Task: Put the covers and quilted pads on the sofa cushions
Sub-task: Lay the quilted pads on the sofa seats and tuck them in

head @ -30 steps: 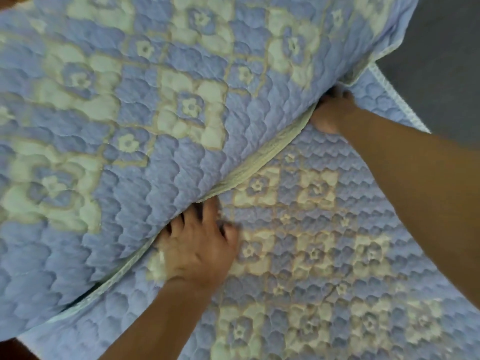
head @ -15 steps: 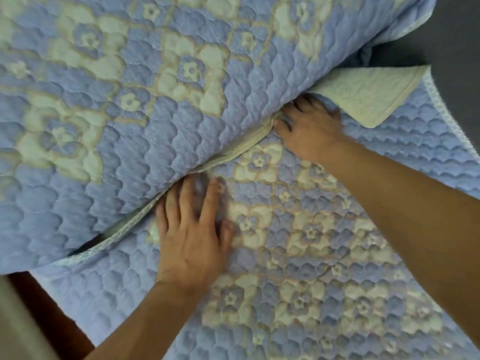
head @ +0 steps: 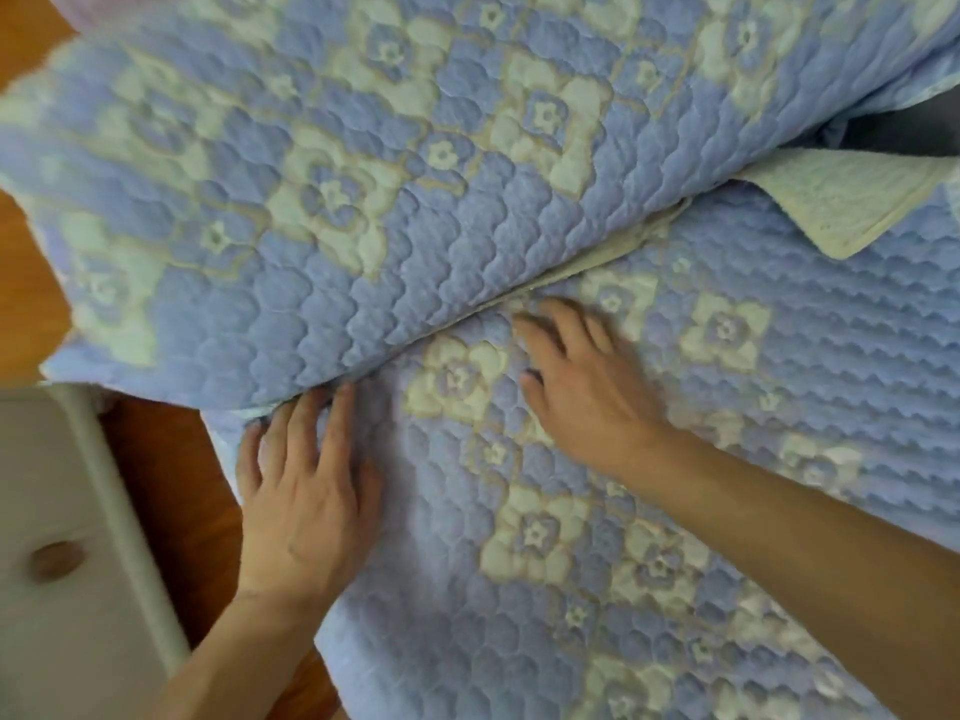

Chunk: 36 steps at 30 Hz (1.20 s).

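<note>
Along the crease running from lower left to upper right, where the back cushion [head: 415, 163] meets the quilted pad [head: 649, 511], left hand [head: 306, 491] and right hand [head: 582, 387] press flat-fingered, left fingertips nearer the gap.

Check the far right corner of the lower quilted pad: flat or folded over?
Folded over. The corner lies turned back on the lower pad, with its plain cream underside up against the blue patterned top.

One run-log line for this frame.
left hand flat on lower pad | right hand flat, blurred | corner folded over
</note>
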Each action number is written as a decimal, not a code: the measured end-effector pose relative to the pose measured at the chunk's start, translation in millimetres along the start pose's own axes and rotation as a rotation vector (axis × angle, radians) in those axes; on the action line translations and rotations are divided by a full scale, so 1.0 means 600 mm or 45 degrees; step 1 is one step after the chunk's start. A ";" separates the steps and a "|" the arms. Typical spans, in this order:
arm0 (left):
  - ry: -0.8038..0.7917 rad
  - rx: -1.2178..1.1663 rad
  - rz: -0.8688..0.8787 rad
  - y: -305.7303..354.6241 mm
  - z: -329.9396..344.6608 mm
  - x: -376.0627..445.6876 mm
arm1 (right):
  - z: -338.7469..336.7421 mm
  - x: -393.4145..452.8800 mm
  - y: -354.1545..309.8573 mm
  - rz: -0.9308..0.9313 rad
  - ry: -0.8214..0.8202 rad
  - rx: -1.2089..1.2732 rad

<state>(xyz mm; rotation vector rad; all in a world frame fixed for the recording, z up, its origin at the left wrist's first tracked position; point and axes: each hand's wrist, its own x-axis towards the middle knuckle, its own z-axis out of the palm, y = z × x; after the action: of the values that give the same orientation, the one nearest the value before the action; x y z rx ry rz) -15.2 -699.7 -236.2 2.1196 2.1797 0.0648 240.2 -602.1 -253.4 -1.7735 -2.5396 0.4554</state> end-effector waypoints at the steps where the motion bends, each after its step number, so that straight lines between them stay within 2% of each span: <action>1: -0.002 0.021 0.005 -0.011 0.005 -0.001 | 0.006 0.004 -0.021 -0.127 -0.038 -0.003; 4: -0.034 0.039 -0.051 -0.031 0.015 -0.008 | 0.014 0.049 -0.059 -0.291 -0.096 -0.054; 8: -0.125 0.005 -0.188 -0.051 0.025 -0.020 | 0.025 0.075 -0.077 -0.215 -0.171 -0.163; 11: -0.127 -0.130 -0.274 -0.064 0.025 -0.013 | 0.030 0.078 -0.088 -0.136 -0.203 -0.219; 15: -0.135 -0.126 -0.239 -0.082 0.020 0.008 | 0.023 0.095 -0.114 -0.048 -0.261 -0.228; 18: -0.257 -0.107 -0.248 -0.088 0.014 0.030 | 0.022 0.106 -0.120 0.024 -0.351 -0.184; 21: -0.265 -0.175 -0.263 -0.083 0.024 0.038 | 0.031 0.097 -0.122 0.022 -0.330 -0.171; 25: -0.252 -0.436 -0.311 -0.080 0.037 0.041 | 0.042 0.089 -0.117 0.020 -0.326 -0.228; 28: -0.284 -0.450 -0.401 -0.086 0.021 0.055 | 0.036 0.104 -0.118 -0.003 -0.290 -0.240; 31: -0.299 -0.432 -0.353 -0.079 0.002 0.053 | 0.036 0.086 -0.117 -0.014 -0.180 -0.231; 33: -0.409 -0.486 -0.448 -0.089 0.002 0.058 | 0.043 0.077 -0.114 -0.055 -0.175 -0.229; 36: -0.586 -0.728 -0.712 -0.109 0.008 0.090 | 0.056 0.109 -0.120 -0.013 -0.240 -0.192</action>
<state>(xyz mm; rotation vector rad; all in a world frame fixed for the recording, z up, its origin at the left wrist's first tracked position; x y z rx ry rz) -81.3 -647.6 -249.7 1.0645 2.0518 0.1219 145.2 -572.3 -278.3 -1.8471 -2.7772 0.4630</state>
